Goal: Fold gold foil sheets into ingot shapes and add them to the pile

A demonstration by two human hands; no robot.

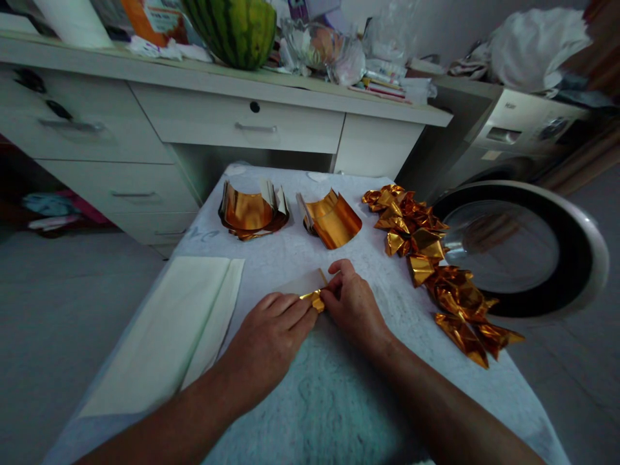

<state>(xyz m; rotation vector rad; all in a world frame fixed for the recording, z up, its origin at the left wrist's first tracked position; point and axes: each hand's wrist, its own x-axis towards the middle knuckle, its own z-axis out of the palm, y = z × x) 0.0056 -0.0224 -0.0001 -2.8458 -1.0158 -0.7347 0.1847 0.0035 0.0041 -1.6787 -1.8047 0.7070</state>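
On the cloth-covered table, my left hand (281, 326) and my right hand (352, 302) meet at a small sheet of gold foil paper (318, 302), whose pale back (303, 282) faces up behind the fingers. The left fingers press together over its left part. My right thumb and index finger pinch its right edge. Part of the sheet is hidden under both hands. Beyond them lie a curved stack of gold foil paper (249, 210) and a smaller curved stack (335, 218). Several folded gold foil pieces (421, 239) form a heap to the right.
Folded white sheets (159, 323) lie on the table's left. A washing machine (513, 129) stands at the right, its round door (598, 258) swung out beside the table. Behind is a white desk with drawers (256, 119), bearing a cut watermelon (232, 29) and a glass bowl (314, 45).
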